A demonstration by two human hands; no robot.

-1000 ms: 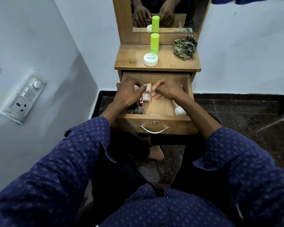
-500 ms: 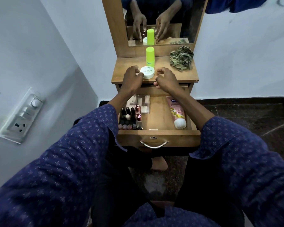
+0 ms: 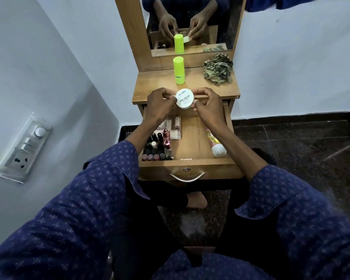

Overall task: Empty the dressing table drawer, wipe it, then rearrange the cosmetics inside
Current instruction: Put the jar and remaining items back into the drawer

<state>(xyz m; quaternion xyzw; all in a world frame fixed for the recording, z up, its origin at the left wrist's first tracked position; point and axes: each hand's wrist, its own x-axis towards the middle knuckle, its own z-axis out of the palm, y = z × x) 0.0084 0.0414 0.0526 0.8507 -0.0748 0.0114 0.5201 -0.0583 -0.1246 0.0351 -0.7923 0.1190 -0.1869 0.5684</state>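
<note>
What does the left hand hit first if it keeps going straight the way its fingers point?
The left hand points right, and its fingers already touch the round white nail-polish jar. Beyond the jar is the right hand, which holds its other side. Depth is unclear, but nothing else shows in between.

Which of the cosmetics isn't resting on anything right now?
The round white nail polish tub: both hands hold it in the air. The green bottle stands on the tabletop; the pink tube lies in the drawer.

Head view, steeply down, over drawer (image 3: 192, 150).
</note>
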